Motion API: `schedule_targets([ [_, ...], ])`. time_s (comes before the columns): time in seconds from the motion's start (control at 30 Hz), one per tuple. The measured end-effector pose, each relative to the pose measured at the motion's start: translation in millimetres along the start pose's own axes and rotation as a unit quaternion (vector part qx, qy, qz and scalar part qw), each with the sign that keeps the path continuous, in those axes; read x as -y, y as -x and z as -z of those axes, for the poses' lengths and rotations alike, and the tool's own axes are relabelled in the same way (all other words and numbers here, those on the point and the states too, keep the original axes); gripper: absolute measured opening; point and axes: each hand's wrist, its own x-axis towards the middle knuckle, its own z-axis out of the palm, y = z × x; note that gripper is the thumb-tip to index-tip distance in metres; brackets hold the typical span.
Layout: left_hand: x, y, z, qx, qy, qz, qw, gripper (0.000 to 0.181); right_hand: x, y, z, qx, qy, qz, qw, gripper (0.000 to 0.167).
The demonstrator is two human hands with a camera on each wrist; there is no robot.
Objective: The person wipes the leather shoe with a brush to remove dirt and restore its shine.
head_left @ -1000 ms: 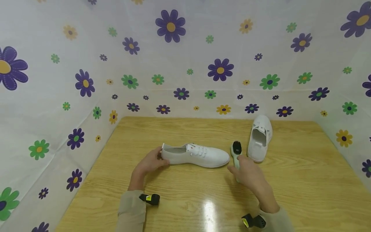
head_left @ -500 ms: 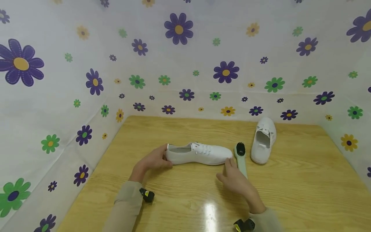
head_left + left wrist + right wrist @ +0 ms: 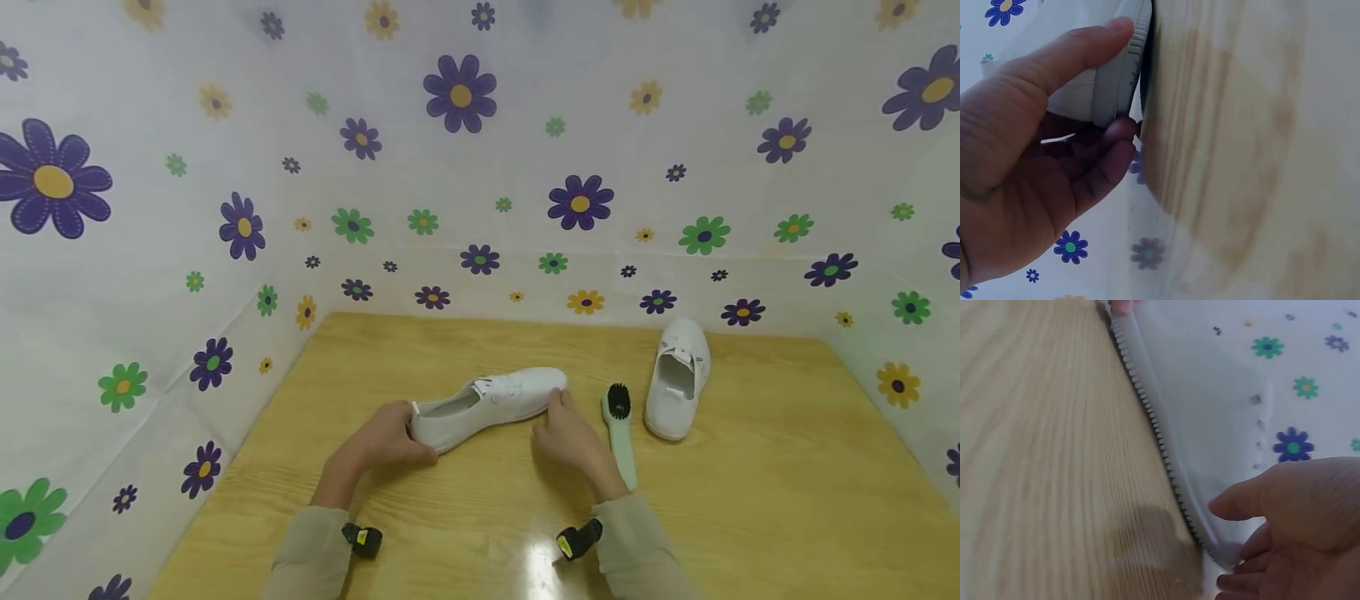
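A white lace-up shoe [image 3: 495, 404] lies at a slant in the middle of the wooden table, its toe towards the back right. At its heel, my left hand [image 3: 378, 437] grips the shoe, the thumb along the near side and the fingers behind. My right hand [image 3: 570, 433] holds the toe end with curled fingers. In the right wrist view the thumb [image 3: 1241, 499] is beside the shoe's side and the fingers are at the toe tip. A pale green brush [image 3: 621, 442] with black bristles lies right of my right hand, apart from it.
The second white shoe [image 3: 677, 379] stands at the back right, toe towards the flowered backdrop [image 3: 517, 233]. That backdrop surrounds the wooden table [image 3: 465, 517] at the back and sides. A black wrist camera [image 3: 363, 540] sits at my left cuff.
My right hand has left the brush and moved left to the shoe's toe. The shoe has turned, toe swinging back and heel coming nearer, with my left hand staying on the heel.
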Motion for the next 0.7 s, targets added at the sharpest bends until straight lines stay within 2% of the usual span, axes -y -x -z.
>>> schedule_targets([
  [0.17, 4.2, 18.1, 2.8, -0.036, -0.004, 0.063, 0.9974, 0.05, 18, -40.0, -16, 0.004, 0.003, 0.04, 0.9992, 0.062],
  [0.33, 5.7, 28.2, 4.8, -0.082, -0.033, 0.086, 0.9923, 0.05, 43, -65.0, -40, 0.033, 0.016, 0.103, 0.9941, 0.06],
  [0.57, 7.3, 31.7, 6.9, -0.163, -0.072, 0.098, 0.9791, 0.046, 88, -74.7, -76, 0.113, 0.055, 0.16, 0.9791, 0.072],
  [0.7, 11.6, 28.3, 8.6, -0.199, -0.083, 0.107, 0.9706, 0.049, 108, -75.0, -90, 0.125, 0.092, 0.178, 0.9716, 0.075],
])
